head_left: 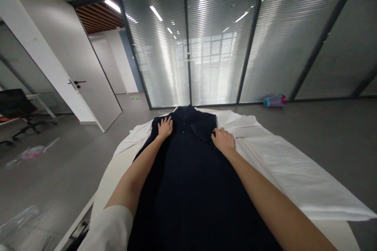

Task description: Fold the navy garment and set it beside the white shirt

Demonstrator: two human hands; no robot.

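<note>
A dark navy garment (182,172) with a collar, a short button placket and short sleeves lies front up, its collar at the far end. It is long, a shirt or a dress; I cannot tell which. My left hand (165,128) rests flat on it near the left shoulder, fingers spread. At the right side, my right hand (224,140) has its fingers curled at the edge of the right sleeve (203,129), which lies folded inward over the chest. Beneath the garment is a white cloth (282,164), spread wide to the right and showing at the left too.
The pale table (116,172) has a rounded edge. Clear plastic wrapping (22,219) and a pinkish packet (33,151) lie on the floor at left. An office chair (20,106), an open door (79,66), a glass partition (218,47) and a tipped blue-red basket (275,101) stand beyond.
</note>
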